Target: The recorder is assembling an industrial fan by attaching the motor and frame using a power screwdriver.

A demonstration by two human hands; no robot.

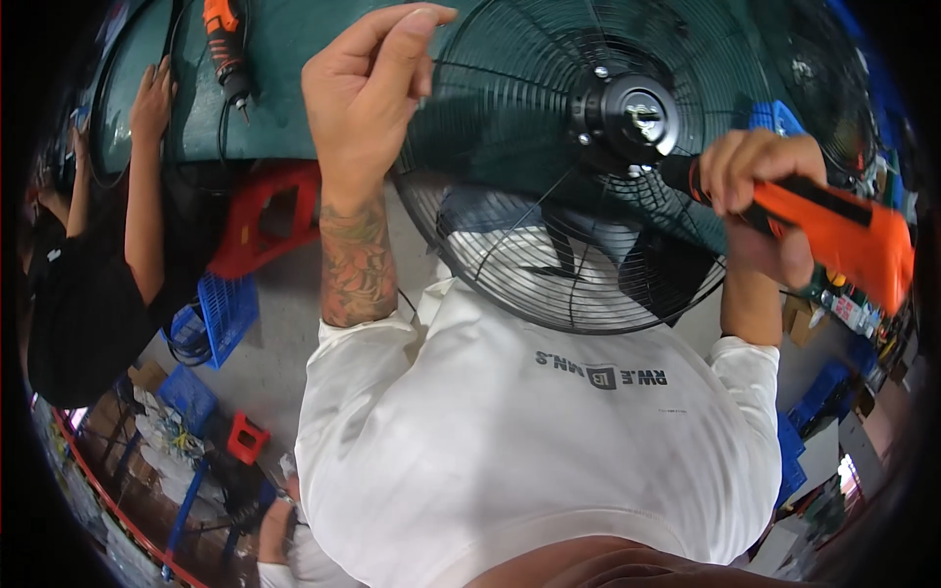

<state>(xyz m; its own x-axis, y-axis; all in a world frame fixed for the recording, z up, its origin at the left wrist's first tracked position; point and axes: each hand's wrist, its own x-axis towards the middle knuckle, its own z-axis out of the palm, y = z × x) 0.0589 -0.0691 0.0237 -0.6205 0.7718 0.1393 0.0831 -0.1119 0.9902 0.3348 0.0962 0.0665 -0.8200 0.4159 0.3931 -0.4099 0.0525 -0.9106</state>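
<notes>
A round black wire fan guard (490,265) lies in front of me, partly over the edge of the green tabletop (284,108). At its middle sits a black fan motor (632,122) with several shiny screw heads around it. My right hand (760,181) grips an orange and black power screwdriver (858,240), whose front end is at the lower right rim of the motor. Above the guard's left edge, my left hand (372,93) is raised with thumb and forefinger pinched together. Anything between those fingertips is too small to make out.
Another orange and black power screwdriver (225,54) hangs over the table at the upper left. Beside me on the left is a co-worker's arm (147,176). A red stool (265,225) and a blue crate (227,309) stand below the table edge. Another guard (814,73) lies at the upper right.
</notes>
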